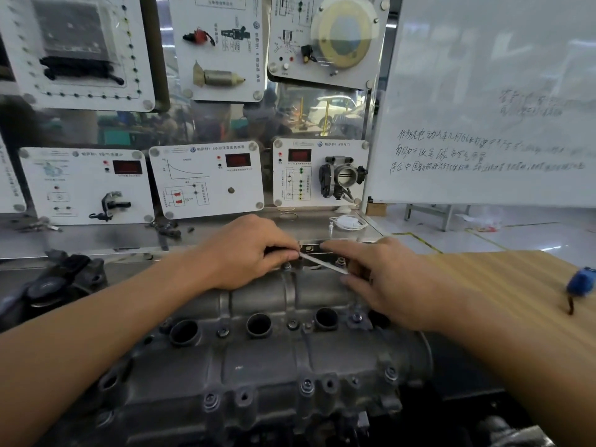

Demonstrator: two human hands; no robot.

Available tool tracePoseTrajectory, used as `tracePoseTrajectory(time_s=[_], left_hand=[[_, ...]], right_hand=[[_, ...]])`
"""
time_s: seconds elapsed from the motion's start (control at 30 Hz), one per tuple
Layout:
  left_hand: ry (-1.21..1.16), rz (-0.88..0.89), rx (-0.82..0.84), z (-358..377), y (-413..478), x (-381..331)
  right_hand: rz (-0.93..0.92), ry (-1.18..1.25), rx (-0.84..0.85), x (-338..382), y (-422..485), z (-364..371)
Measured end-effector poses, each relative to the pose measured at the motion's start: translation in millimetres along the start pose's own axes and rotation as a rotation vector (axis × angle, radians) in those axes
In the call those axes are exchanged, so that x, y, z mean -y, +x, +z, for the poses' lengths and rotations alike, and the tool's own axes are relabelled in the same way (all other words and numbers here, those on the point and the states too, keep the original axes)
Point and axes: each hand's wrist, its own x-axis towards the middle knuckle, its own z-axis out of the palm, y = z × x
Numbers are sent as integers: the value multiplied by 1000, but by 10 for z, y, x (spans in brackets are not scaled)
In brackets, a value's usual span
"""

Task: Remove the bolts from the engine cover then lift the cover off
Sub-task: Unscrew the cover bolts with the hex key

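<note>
- The engine cover (pixel 258 343) lies straight below me: grey cast metal, dull and grimy, ribbed, with a row of round dark wells along its middle.
- Bolts (pixel 306 386) sit in the bosses along its near edge, and more show between the wells, so I judge the cover is not yet free to lift.
- At the far edge a bolt (pixel 286 266) stands just under my left hand (pixel 248 250); its fingers are curled shut on one end of a thin, flat, pale metal tool (pixel 324 263).
- My right hand (pixel 383 279) has its fingers loosely spread, fingertips touching the tool's other end; I cannot tell whether they truly pinch it.
- Risk, as I judge it: the slim tool could slip off the bolt head and round it, since the grip is light and the metal looks slick.
- A freed bolt could drop into an open well.
- To the right, the desk (pixel 503 285) has a striped wood-grain top with a small blue object (pixel 582 281) on it.
</note>
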Motion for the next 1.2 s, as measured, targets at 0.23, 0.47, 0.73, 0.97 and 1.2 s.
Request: tracePoseTrajectory(time_s=[0.23, 0.47, 0.73, 0.97, 1.2], left_hand=[[14, -74, -31, 43, 33, 6], [-49, -204, -31, 34, 166, -113], [55, -352, -46, 80, 247, -203], [-39, -436, -324, -238, 406, -193], [-209, -295, -9, -333, 507, -204]], right_hand=[[76, -11, 72, -266, 491, -146], [-98, -296, 75, -234, 1283, 110], [-230, -288, 73, -286, 1440, 284], [-99, -67, -180, -413, 1407, 210], [-21, -273, -154, -355, 1056, -490]])
